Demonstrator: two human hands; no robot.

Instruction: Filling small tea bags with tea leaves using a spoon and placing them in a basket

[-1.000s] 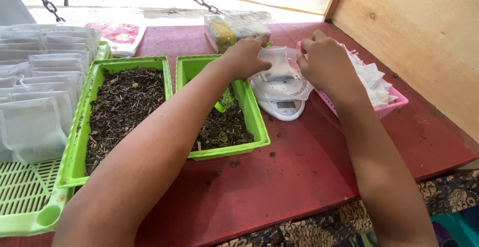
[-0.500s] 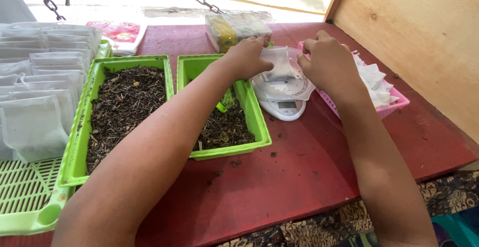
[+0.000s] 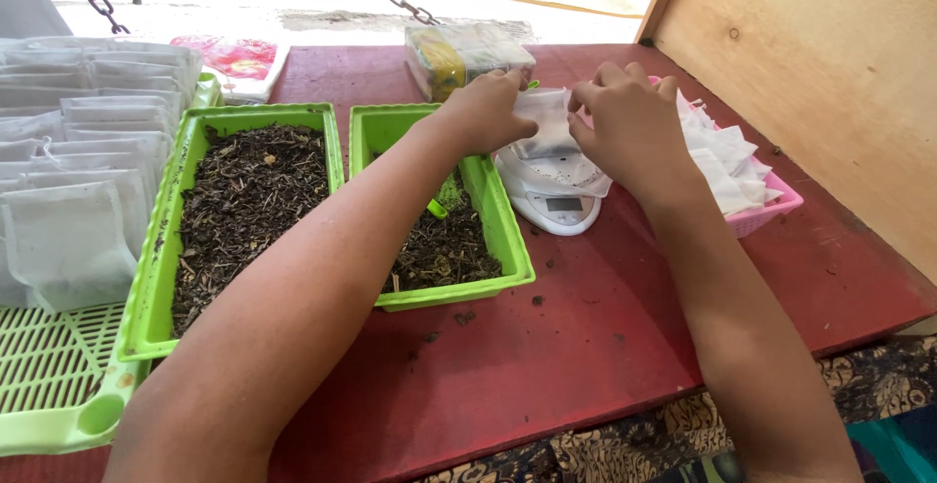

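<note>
While the small white bag [image 3: 547,122] sits on top of the scale [image 3: 554,185], both hands pinch its top edge. The left hand [image 3: 483,112] grips the bag's left side with thumb and fingers pressed together. The right hand [image 3: 630,127] grips the right side the same way, with its fingers curled in. The bag hangs between the two hands, right over the round scale plate. It looks like there is something dark inside it, but that is hard to see.

To do this well, I think the hands should hold the bag's mouth up so nothing spills out. They should not push down on the scale, or the little screen will show the wrong weight.

Just below the left arm is a green tray [image 3: 508,249] with dark dry leaves and a green scoop [image 3: 436,210] in it. Further left is a bigger green tray [image 3: 161,249] full of the same leaves. Past that lie rows of filled bags [image 3: 78,151] on a green rack [image 3: 54,385]. Just beside the right hand is a pink basket [image 3: 766,212] of empty white bags. All of it rests on a red table [image 3: 586,346].
</note>
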